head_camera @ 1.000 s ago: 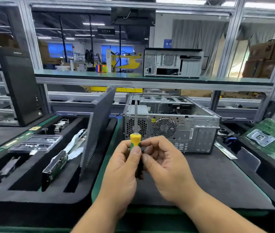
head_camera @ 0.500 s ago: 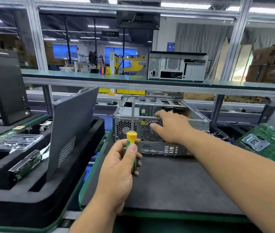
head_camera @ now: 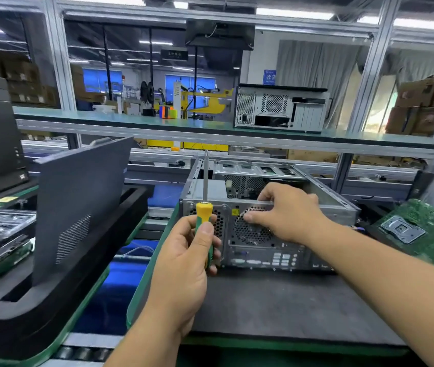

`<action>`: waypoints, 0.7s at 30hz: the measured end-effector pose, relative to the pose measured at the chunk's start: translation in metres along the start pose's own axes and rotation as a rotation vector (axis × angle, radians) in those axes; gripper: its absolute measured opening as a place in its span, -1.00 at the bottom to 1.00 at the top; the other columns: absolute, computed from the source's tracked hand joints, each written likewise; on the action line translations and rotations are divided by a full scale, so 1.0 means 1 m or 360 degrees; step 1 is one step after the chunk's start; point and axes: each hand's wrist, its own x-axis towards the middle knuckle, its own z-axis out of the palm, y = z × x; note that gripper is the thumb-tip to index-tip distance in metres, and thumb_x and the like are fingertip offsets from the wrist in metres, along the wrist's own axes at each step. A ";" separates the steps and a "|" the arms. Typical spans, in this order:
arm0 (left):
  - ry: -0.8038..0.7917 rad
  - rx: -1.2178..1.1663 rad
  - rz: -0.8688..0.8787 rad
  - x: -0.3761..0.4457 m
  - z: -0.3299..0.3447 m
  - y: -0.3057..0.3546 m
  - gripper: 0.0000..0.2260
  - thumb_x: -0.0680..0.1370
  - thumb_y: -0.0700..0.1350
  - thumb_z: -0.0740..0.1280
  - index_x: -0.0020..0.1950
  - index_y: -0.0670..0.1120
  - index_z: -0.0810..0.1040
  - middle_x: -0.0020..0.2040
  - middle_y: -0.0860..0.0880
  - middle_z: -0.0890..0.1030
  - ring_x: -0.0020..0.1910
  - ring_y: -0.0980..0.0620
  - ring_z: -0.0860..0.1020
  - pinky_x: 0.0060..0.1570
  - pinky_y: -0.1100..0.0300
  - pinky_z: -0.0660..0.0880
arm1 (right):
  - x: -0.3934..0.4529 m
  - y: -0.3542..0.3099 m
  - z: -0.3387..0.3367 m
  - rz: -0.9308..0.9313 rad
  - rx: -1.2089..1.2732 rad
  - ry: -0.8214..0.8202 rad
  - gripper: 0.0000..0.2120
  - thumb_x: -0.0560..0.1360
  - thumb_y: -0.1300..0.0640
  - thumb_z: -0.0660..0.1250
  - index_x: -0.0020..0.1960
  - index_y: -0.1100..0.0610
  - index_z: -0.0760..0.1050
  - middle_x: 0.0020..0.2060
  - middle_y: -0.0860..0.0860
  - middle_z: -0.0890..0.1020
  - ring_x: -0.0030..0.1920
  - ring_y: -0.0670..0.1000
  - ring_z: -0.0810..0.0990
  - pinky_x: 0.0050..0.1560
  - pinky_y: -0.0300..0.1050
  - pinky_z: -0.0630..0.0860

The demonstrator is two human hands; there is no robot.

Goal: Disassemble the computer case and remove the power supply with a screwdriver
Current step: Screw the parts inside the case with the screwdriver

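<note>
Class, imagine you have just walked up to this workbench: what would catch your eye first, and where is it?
Probably the yellow and green screwdriver, held upright in the left hand at the centre, shaft pointing up. Just behind it lies the open computer case on the dark mat, the right hand gripping its top rear edge over the fan grille. A dark side panel stands in the foam tray at left.

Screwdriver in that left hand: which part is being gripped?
The left hand grips the screwdriver by its yellow-green handle, shaft pointing up. The right hand grasps the computer case at its rear top edge.
</note>
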 end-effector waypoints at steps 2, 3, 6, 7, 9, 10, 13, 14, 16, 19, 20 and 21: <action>-0.0005 -0.0011 -0.0026 0.000 0.000 0.002 -0.80 0.69 -0.06 0.24 0.13 0.03 0.67 -0.16 -0.08 0.62 -0.22 0.01 0.55 -0.33 0.16 0.46 | -0.020 -0.002 -0.007 -0.0015 0.0009 0.0010 -0.50 0.27 -0.54 0.39 -0.08 -0.17 0.44 -0.19 -0.25 0.59 -0.08 -0.14 0.51 0.03 0.09 0.24; -0.0020 0.0001 -0.0054 0.000 -0.001 0.003 -0.72 0.71 -0.15 0.18 0.12 0.06 0.68 -0.15 -0.08 0.63 -0.21 0.01 0.56 -0.33 0.15 0.46 | -0.030 -0.004 -0.011 -0.0025 0.0007 0.0015 -0.50 0.26 -0.54 0.38 -0.08 -0.18 0.44 -0.18 -0.26 0.57 -0.08 -0.14 0.49 0.05 0.10 0.25; -0.0082 0.0016 -0.0092 -0.002 0.001 0.008 -0.58 0.71 -0.26 0.10 0.14 0.12 0.70 -0.12 -0.11 0.66 -0.19 0.00 0.60 -0.34 0.15 0.49 | -0.056 -0.007 -0.020 -0.0042 0.0023 0.0001 -0.49 0.26 -0.55 0.36 -0.06 -0.19 0.42 -0.16 -0.27 0.54 -0.04 -0.12 0.47 0.12 0.12 0.27; -0.0086 0.0000 -0.0077 -0.002 0.003 0.010 -0.59 0.70 -0.26 0.13 0.14 0.13 0.70 -0.11 -0.13 0.67 -0.19 -0.01 0.62 -0.35 0.16 0.51 | -0.062 -0.008 -0.023 -0.0043 0.0028 -0.0017 -0.49 0.27 -0.55 0.36 -0.04 -0.19 0.41 -0.14 -0.27 0.54 -0.02 -0.12 0.48 0.14 0.13 0.27; -0.0069 -0.0051 -0.0011 -0.006 0.009 0.014 -0.71 0.67 -0.19 0.27 0.14 0.15 0.70 -0.08 -0.18 0.69 -0.19 -0.03 0.65 -0.36 0.20 0.54 | -0.069 -0.010 -0.028 -0.0054 0.0021 -0.0048 -0.51 0.30 -0.54 0.35 -0.01 -0.21 0.40 -0.12 -0.27 0.53 0.01 -0.10 0.49 0.19 0.16 0.28; -0.0053 -0.0085 0.0020 -0.009 0.013 0.018 -0.76 0.62 -0.14 0.35 0.14 0.16 0.70 -0.07 -0.20 0.69 -0.19 -0.04 0.66 -0.37 0.20 0.56 | -0.071 -0.012 -0.030 -0.0068 0.0007 -0.0046 -0.51 0.32 -0.53 0.34 0.00 -0.21 0.39 -0.11 -0.26 0.53 0.01 -0.09 0.50 0.20 0.17 0.29; -0.0006 -0.0129 0.0055 -0.014 0.018 0.025 -0.66 0.44 -0.08 0.35 0.18 0.14 0.69 -0.05 -0.25 0.69 -0.21 -0.08 0.66 -0.38 0.21 0.57 | -0.075 -0.014 -0.035 -0.0150 -0.0060 -0.0041 -0.53 0.39 -0.51 0.30 0.08 -0.21 0.38 -0.04 -0.21 0.55 0.06 -0.05 0.53 0.23 0.19 0.37; 0.0007 -0.0137 0.0054 -0.015 0.020 0.028 -0.64 0.43 -0.09 0.34 0.21 0.12 0.68 -0.04 -0.26 0.68 -0.22 -0.09 0.66 -0.40 0.20 0.56 | -0.076 -0.012 -0.037 -0.0191 -0.0051 -0.0061 -0.54 0.42 -0.49 0.29 0.12 -0.21 0.37 0.01 -0.20 0.56 0.09 -0.04 0.54 0.24 0.20 0.39; 0.0018 -0.0173 0.0038 -0.018 0.023 0.036 -0.63 0.45 -0.12 0.33 0.24 0.08 0.67 -0.05 -0.27 0.67 -0.25 -0.11 0.64 -0.43 0.18 0.54 | -0.075 -0.006 -0.045 -0.0301 0.0093 -0.0132 -0.57 0.47 -0.41 0.30 0.21 -0.22 0.35 0.09 -0.21 0.54 0.15 -0.05 0.52 0.25 0.18 0.43; -0.0031 -0.0111 0.0072 -0.007 0.037 0.059 -0.70 0.52 -0.11 0.38 0.23 0.09 0.67 -0.07 -0.24 0.67 -0.28 -0.08 0.63 -0.46 0.19 0.50 | -0.061 0.004 -0.064 -0.0557 0.0405 -0.0029 -0.64 0.54 -0.20 0.36 0.29 -0.17 0.39 0.09 -0.23 0.50 0.10 -0.15 0.48 0.19 0.00 0.51; -0.0076 0.0012 0.0091 0.004 0.044 0.065 -0.73 0.55 -0.09 0.42 0.24 0.12 0.66 -0.08 -0.20 0.68 -0.27 -0.05 0.63 -0.45 0.20 0.49 | -0.050 0.007 -0.069 -0.0647 0.0471 0.0091 -0.67 0.55 -0.11 0.38 0.28 -0.13 0.43 0.07 -0.20 0.52 0.06 -0.15 0.49 0.14 -0.05 0.53; -0.0141 0.0159 0.0114 0.019 0.054 0.072 -0.74 0.57 -0.06 0.43 0.24 0.14 0.64 -0.09 -0.16 0.69 -0.27 -0.02 0.63 -0.44 0.20 0.49 | -0.037 0.009 -0.075 -0.0724 0.0540 0.0233 -0.70 0.56 -0.01 0.39 0.26 -0.08 0.46 0.05 -0.16 0.54 0.03 -0.14 0.51 0.09 -0.10 0.53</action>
